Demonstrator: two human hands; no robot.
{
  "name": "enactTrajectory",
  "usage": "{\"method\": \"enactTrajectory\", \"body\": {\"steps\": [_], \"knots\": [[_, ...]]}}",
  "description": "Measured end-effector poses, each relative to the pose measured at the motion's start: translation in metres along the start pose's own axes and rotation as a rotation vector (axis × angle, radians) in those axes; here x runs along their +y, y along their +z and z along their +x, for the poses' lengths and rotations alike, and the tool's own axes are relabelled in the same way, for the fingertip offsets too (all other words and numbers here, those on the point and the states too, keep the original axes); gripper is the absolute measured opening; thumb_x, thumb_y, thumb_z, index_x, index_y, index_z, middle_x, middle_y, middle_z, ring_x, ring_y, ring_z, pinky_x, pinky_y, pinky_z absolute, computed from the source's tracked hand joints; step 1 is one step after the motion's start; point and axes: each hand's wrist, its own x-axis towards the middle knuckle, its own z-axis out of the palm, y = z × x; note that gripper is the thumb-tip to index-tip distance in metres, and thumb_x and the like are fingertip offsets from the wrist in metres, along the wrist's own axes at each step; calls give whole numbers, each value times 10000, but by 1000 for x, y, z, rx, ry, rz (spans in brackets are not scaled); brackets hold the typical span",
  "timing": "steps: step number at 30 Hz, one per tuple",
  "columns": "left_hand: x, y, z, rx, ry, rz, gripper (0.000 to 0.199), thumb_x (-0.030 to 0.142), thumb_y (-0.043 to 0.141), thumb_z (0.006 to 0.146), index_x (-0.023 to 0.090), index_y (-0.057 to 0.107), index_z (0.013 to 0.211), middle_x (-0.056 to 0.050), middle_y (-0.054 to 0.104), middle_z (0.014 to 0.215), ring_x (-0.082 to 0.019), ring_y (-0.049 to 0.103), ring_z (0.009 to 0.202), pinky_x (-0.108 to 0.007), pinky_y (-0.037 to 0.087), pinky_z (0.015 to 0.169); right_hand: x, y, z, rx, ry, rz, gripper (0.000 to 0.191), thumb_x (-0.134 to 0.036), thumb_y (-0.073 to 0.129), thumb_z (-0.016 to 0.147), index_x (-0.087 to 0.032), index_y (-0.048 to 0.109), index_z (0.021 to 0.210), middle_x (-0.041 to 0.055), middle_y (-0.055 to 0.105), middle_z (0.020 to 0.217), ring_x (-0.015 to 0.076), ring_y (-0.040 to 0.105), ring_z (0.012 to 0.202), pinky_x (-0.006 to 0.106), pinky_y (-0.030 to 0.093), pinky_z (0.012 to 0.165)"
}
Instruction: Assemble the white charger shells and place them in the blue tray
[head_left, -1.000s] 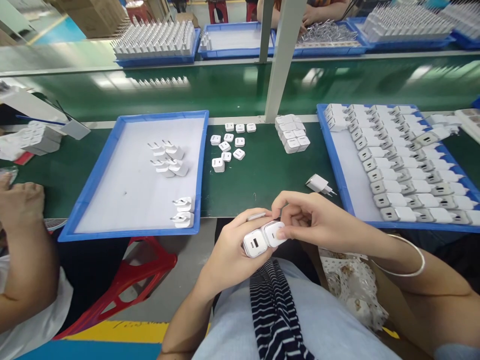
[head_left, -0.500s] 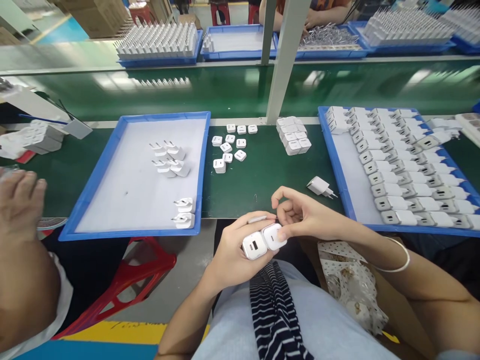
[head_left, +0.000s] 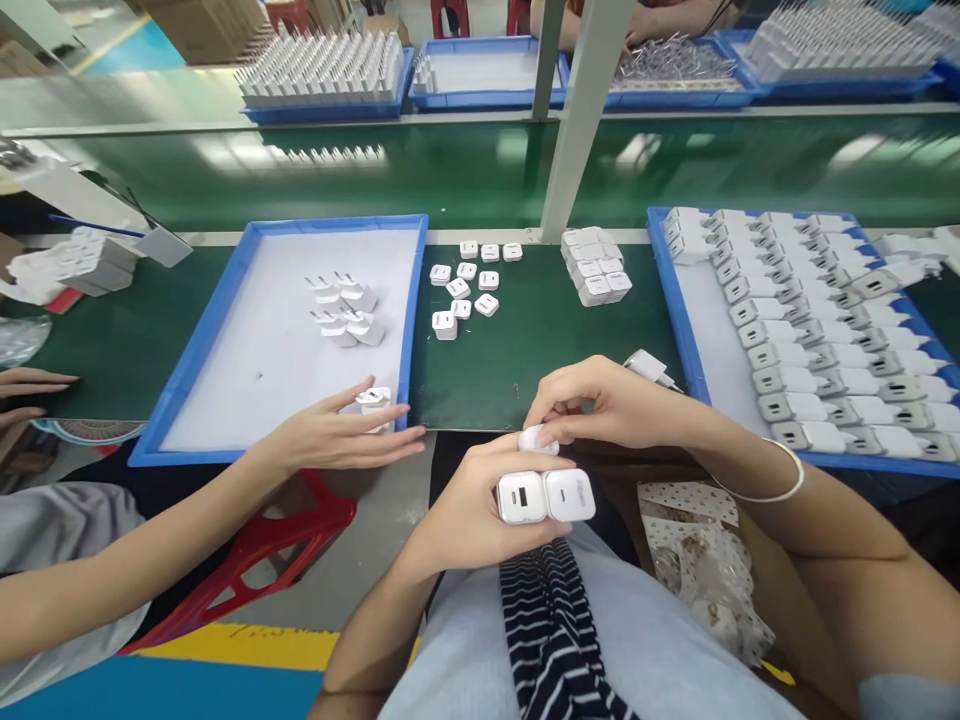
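Observation:
Two white USB chargers are gripped side by side in my left hand, port ends facing up. The left one shows a dark USB slot; the right one's end has a small slot and faint print. Just above them, my right hand pinches a small white end cover between thumb and fingers, beside my left index finger. A white charger with two pins lies on the table behind my right hand, partly hidden by it. Several loose white end covers lie on the green table.
A blue-rimmed tray at left holds several plugs; a co-worker's hand reaches over its near right corner. Stacked white pieces stand by the upright post. A right-hand tray carries rows of chargers.
My right fingers have moved from the right charger's end to the small white cover above my left hand. A co-worker's arm has reached in from the left over the tray corner.

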Motion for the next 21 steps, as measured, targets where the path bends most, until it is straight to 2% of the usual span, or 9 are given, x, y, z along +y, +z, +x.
{"method": "enactTrajectory", "body": {"steps": [4, 8, 10, 15, 21], "knots": [[-2, -1, 1, 53, -26, -24, 385, 241, 834, 682, 205, 743, 1054, -98, 719, 1119, -252, 693, 1015, -356, 548, 901, 0, -5, -4, 94, -32, -130, 148, -290, 651, 904, -169, 735, 892, 35, 727, 831, 128, 633, 701, 231, 464, 602], [-3, -2, 3, 73, -39, -79, 349, 212, 824, 697, 195, 733, 1034, -103, 702, 1183, -248, 682, 1058, -352, 543, 919, -10, -9, -11, 335, -25, -206, 113, -293, 694, 871, -197, 736, 831, 29, 731, 782, 141, 620, 657, 256, 453, 569], [-3, -2, 5, 81, -43, -65, 328, 208, 824, 694, 190, 733, 1009, -91, 707, 1152, -235, 684, 1029, -336, 544, 895, -19, -5, -12, 383, -46, -183, 107, -290, 702, 866, -211, 732, 802, 26, 735, 776, 147, 626, 651, 265, 458, 566], [-3, 0, 6, 105, -17, -37, 243, 219, 812, 706, 175, 727, 930, -60, 706, 1011, -194, 680, 884, -295, 538, 775, -31, 16, -8, 169, -159, 20, 98, -236, 684, 887, -181, 738, 827, 16, 724, 766, 116, 630, 651, 231, 468, 575], [-1, 0, 7, 97, 0, -70, 198, 208, 792, 724, 169, 712, 900, -51, 685, 968, -189, 666, 870, -293, 535, 764, -25, 27, -2, 92, -168, 116, 61, -196, 703, 868, -162, 753, 877, 28, 744, 813, 122, 666, 705, 223, 497, 630]]}}
